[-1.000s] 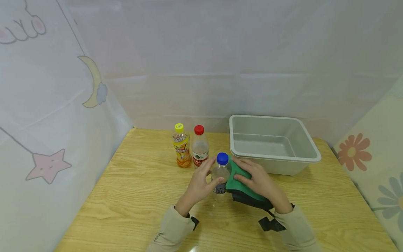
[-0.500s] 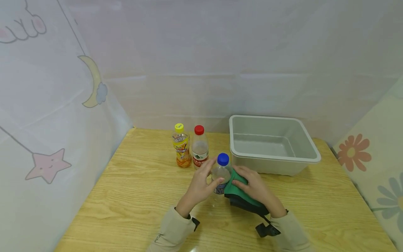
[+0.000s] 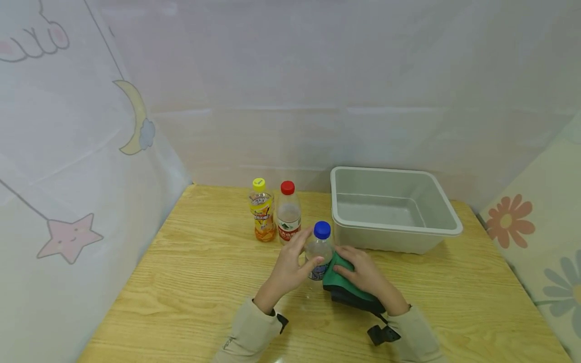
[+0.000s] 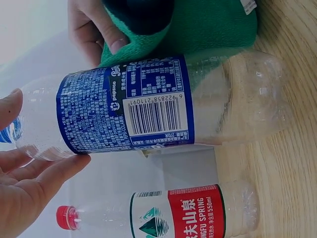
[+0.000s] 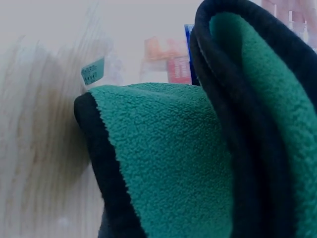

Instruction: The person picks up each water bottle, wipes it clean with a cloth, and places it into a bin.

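Observation:
A clear plastic bottle with a blue cap and blue label stands upright on the table. My left hand holds it by the shoulder, thumb on the near side and fingers on the far side. My right hand grips a folded green towel with black edging and lays it against the bottle's right side. The towel fills much of the right wrist view and hides that hand there. Behind the left hand stands a red-capped water bottle, with a yellow-capped orange drink bottle to its left.
A light grey plastic tub stands at the back right, close behind the right hand. The wooden table meets a pale curtain at the back and printed curtains at the sides.
My right hand and the towel have slid down the bottle's right side, a little toward me and to the left. The left hand and the bottle have stayed nearly still.

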Tool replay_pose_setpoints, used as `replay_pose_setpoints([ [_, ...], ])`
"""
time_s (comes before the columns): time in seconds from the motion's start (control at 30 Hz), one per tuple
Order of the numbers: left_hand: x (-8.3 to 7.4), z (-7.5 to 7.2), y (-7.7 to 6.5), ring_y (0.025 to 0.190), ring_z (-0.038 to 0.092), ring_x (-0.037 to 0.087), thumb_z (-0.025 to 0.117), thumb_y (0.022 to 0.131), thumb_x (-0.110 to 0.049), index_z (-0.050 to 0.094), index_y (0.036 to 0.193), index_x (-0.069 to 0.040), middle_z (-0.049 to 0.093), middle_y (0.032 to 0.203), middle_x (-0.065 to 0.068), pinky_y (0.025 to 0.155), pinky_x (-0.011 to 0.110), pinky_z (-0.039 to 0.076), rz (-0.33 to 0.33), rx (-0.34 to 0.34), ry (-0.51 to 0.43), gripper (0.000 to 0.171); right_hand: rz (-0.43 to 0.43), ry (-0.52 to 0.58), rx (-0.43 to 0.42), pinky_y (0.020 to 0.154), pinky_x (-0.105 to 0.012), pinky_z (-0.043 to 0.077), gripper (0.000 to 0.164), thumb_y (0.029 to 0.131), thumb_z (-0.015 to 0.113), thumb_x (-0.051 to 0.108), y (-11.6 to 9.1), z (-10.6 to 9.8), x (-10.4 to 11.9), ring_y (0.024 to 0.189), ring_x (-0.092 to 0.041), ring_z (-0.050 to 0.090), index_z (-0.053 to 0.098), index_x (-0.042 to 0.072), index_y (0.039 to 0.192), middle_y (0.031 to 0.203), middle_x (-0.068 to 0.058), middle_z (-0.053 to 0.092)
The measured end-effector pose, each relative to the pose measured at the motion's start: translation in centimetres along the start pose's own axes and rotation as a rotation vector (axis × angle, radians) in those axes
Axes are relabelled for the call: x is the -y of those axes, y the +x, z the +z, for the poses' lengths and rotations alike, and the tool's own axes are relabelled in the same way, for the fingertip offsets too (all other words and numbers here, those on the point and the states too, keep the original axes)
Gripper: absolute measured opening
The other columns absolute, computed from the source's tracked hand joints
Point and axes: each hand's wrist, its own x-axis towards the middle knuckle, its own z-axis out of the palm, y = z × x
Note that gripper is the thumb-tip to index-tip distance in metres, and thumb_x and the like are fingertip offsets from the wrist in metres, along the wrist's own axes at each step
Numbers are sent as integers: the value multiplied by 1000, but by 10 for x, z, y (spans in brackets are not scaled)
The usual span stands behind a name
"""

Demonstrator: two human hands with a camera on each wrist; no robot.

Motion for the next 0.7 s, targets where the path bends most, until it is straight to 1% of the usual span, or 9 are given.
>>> replay_pose_setpoints([
  [0.13,-1,-1,0,118,45,32,63,87,-18,37,135,1,43,133,18,82,44,50,5,3,1,59,5,-10,20,82,-47,48,46,81,68,11,-3,5,-3,100,-35,58,54,-9,120,112,-19,60],
  [0.23,0,-1,-1,118,46,32,63,87,-18,37,136,0,43,133,17,82,44,50,14,5,3,59,-9,1,8,81,-46,48,47,79,70,11,-6,7,-6,100,-35,58,55,-9,119,113,-20,59],
  [0.33,1,0,0,118,45,32,64,87,-19,36,136,0,43,133,17,82,46,50,20,7,7,60,-10,20,-10,81,-46,49,49,78,71,11,-10,6,-8,100,-34,58,54,-7,121,113,-19,59],
  [0.43,1,0,-1,119,45,31,64,86,-19,36,137,0,43,133,17,82,46,49,22,7,10,61,5,23,-19,81,-47,49,50,79,70,12,-16,1,-9,101,-34,57,54,-4,124,115,-18,59],
  [0.5,1,0,-1,119,45,29,64,86,-18,36,137,-1,43,134,17,82,46,49,22,7,10,61,16,6,-22,80,-47,49,50,80,69,12,-20,-5,-10,101,-33,57,53,-1,125,116,-17,58],
  [0.6,1,0,0,119,45,28,65,86,-18,36,136,-1,43,134,16,82,44,50,23,5,12,61,20,-21,-31,78,-47,49,50,80,69,12,-27,-14,-13,100,-34,57,52,-1,126,116,-17,58],
  [0.7,0,0,0,119,46,27,65,85,-18,36,136,0,43,133,15,83,41,50,25,5,22,61,29,-58,-54,76,-47,50,51,78,71,11,-36,-24,-16,97,-34,58,53,1,125,113,-16,59],
])
